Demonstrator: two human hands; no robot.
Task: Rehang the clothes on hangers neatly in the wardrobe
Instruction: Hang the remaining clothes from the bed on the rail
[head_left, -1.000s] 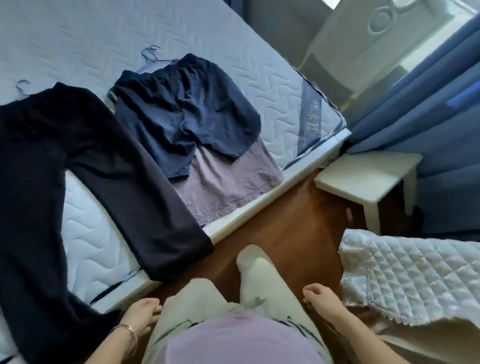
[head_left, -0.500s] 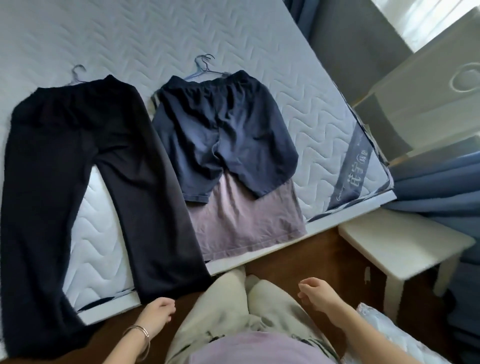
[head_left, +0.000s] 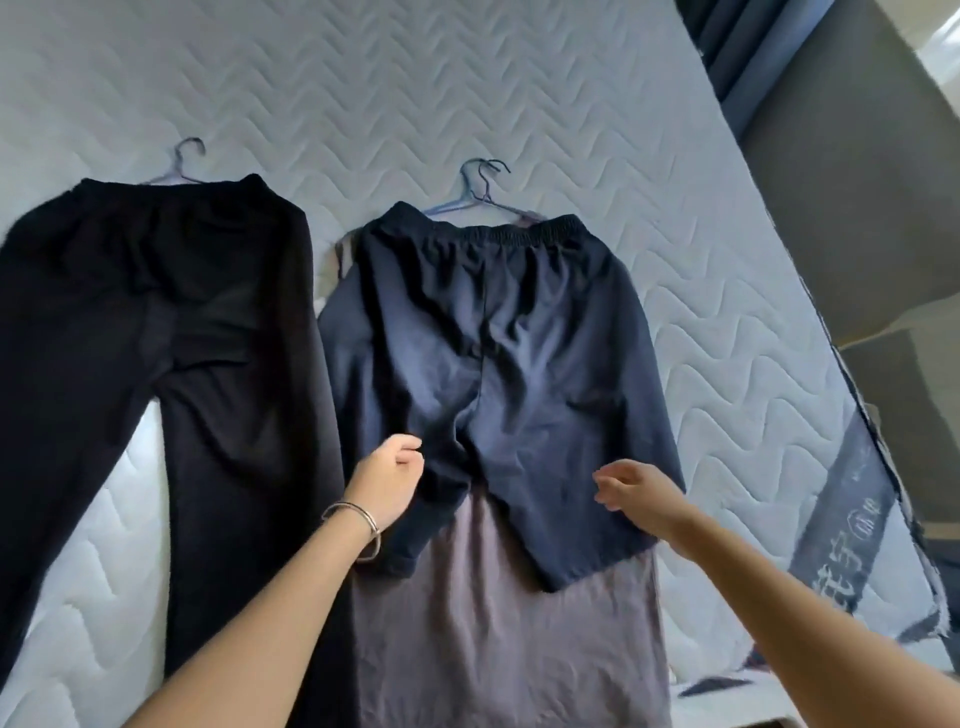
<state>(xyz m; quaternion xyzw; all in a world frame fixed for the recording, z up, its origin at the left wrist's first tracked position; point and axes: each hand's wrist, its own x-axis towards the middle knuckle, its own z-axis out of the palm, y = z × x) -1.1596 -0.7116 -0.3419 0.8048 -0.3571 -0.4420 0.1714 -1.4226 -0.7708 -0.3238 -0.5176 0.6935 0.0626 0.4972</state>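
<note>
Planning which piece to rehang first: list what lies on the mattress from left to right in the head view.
black trousers → navy shorts → printed band on the mattress edge

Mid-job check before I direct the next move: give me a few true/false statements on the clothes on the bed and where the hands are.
1. The navy shorts lie on top of a grey-mauve garment. True.
2. The black trousers have no hanger. False: a hanger hook shows above their waistband.
3. Both hands are over the black trousers. False: the left hand and the right hand are over the legs of the navy shorts.
4. The left wrist wears a bracelet. True.
5. The clothes hang upright on a rail. False: they lie flat on the mattress.
</note>
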